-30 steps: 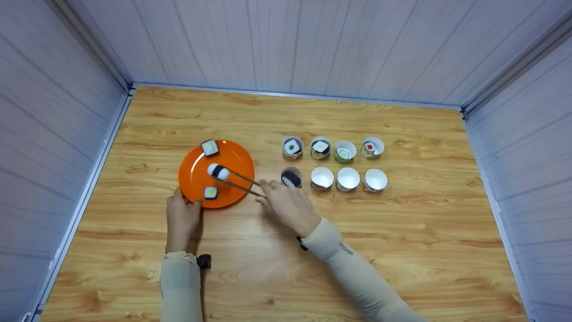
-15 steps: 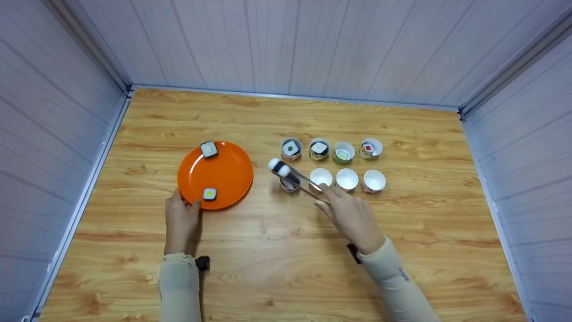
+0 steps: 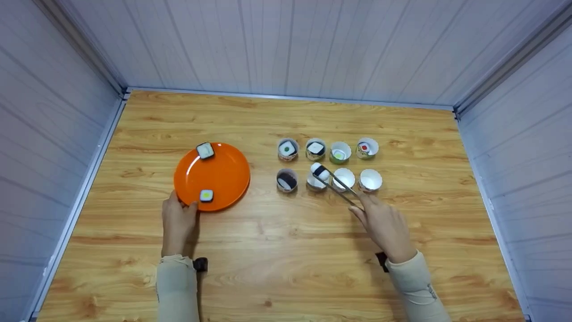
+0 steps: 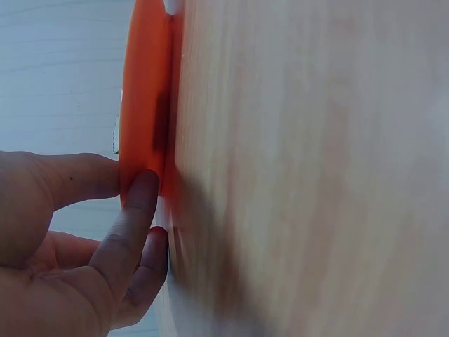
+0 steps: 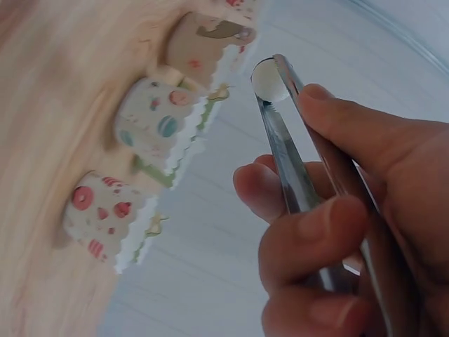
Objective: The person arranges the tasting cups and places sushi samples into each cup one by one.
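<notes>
My left hand (image 3: 178,226) pinches the near left rim of an orange plate (image 3: 225,174); in the left wrist view, the thumb and fingers grip the plate edge (image 4: 145,98). Two toy sushi pieces lie on the plate: a pale one (image 3: 205,150) at the back and a yellow-centred one (image 3: 206,195) at the front. My right hand (image 3: 388,228) grips metal tongs (image 3: 342,188). Between the tong tips is a white sushi piece with a black band (image 3: 320,171), above the second front-row paper cup (image 3: 316,184). In the right wrist view, only its white end (image 5: 269,81) shows.
Paper cups stand in two rows right of the plate. Each back-row cup, such as the leftmost (image 3: 288,156), holds a sushi piece. The front left cup (image 3: 287,187) holds a dark piece; the two front right cups, including the last (image 3: 370,180), show white insides. Panel walls (image 3: 286,49) surround the table.
My right hand has carried the banded sushi piece in the tongs from over the plate rightward to above the second front cup. The left hand stays at the plate rim.
</notes>
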`<state>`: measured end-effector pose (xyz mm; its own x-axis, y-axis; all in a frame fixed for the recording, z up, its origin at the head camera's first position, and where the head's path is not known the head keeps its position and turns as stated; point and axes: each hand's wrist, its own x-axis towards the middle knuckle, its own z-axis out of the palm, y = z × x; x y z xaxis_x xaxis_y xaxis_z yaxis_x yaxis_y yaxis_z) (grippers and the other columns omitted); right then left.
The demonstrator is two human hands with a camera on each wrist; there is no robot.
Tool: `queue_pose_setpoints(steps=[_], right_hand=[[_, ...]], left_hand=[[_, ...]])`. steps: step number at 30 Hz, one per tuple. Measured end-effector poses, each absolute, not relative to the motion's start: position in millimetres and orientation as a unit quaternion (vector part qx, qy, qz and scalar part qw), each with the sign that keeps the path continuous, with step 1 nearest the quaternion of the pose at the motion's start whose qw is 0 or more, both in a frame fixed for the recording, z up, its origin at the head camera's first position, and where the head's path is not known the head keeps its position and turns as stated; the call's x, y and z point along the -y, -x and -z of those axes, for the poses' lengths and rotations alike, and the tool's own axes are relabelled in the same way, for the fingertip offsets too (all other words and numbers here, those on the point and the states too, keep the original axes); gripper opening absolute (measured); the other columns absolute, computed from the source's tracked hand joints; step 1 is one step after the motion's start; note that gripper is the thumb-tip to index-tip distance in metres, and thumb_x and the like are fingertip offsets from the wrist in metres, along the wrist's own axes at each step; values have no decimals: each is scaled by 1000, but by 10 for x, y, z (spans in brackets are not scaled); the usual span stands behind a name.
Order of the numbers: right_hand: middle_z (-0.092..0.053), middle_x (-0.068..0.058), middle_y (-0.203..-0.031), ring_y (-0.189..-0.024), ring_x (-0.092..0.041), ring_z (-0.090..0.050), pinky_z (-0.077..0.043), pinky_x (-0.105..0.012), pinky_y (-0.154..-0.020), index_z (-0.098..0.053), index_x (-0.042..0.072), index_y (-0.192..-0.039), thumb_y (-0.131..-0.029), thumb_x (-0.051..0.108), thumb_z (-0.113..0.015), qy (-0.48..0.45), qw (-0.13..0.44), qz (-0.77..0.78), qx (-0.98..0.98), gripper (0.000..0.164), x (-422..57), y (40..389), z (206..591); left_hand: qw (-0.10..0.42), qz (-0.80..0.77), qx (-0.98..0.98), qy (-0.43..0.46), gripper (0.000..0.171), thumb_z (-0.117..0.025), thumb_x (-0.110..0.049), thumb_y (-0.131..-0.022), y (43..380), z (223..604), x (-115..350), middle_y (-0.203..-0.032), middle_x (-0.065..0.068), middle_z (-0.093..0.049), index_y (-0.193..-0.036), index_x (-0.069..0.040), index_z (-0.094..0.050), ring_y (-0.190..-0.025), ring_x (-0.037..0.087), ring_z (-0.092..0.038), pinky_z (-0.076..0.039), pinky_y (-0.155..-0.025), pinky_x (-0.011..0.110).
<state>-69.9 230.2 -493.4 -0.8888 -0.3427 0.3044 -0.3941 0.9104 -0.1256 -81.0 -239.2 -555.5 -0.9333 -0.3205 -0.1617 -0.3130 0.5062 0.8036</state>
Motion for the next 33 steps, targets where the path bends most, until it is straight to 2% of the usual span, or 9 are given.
queue_pose_setpoints(steps=[4, 9, 18, 24, 29, 33], right_hand=[[-64, -7, -82, -49, -28, -52, -38, -40, -38, -67, 8, -121, -94, 35, -70, -184, 124, -93, 971, 38, -2322, 709, 4994], [-61, -6, -76, -48, -28, -50, -37, -40, -38, -66, 9, -121, -93, 34, -72, -175, 107, -93, 974, 38, -2327, 728, 5048], [-52, -1, -67, -50, -26, -51, -41, -43, -41, -67, 9, -110, -94, 33, -72, -152, 71, -106, 980, 30, -2299, 753, 5073], [-58, -3, -74, -54, -28, -54, -42, -45, -43, -67, 11, -113, -94, 34, -71, -142, 80, -118, 980, 30, -2298, 757, 5046], [-63, -4, -80, -53, -26, -54, -42, -44, -42, -67, 10, -112, -93, 33, -73, -160, 98, -116, 975, 31, -2274, 754, 5034], [-67, -7, -90, -54, -26, -57, -43, -43, -42, -67, 10, -117, -95, 35, -70, -182, 104, -113, 971, 34, -2138, 793, 4988]], left_hand=[[1, 462, 868, -182, 38, -57, -4, -98, 803, 5549, 2403, -124, 28, -49, -132, 10, -46, -120, 40, -46, -38, -104, 53], [-3, 459, 868, -187, 38, -56, -5, -98, 808, 5561, 2400, -125, 27, -49, -132, 9, -46, -120, 38, -47, -39, -104, 52], [5, 460, 868, -186, 36, -56, -4, -98, 799, 5545, 2406, -122, 28, -50, -131, 9, -47, -117, 38, -49, -40, -101, 52], [-7, 457, 867, -198, 42, -55, -7, -99, 805, 5537, 2388, -126, 28, -45, -136, 8, -44, -119, 39, -45, -37, -104, 53], [5, 460, 869, -184, 38, -58, -3, -97, 811, 5560, 2382, -123, 29, -49, -131, 10, -47, -119, 41, -48, -40, -102, 53], [6, 457, 869, -188, 37, -58, -2, -97, 807, 5567, 2387, -124, 29, -49, -131, 10, -48, -120, 41, -48, -40, -103, 53]])
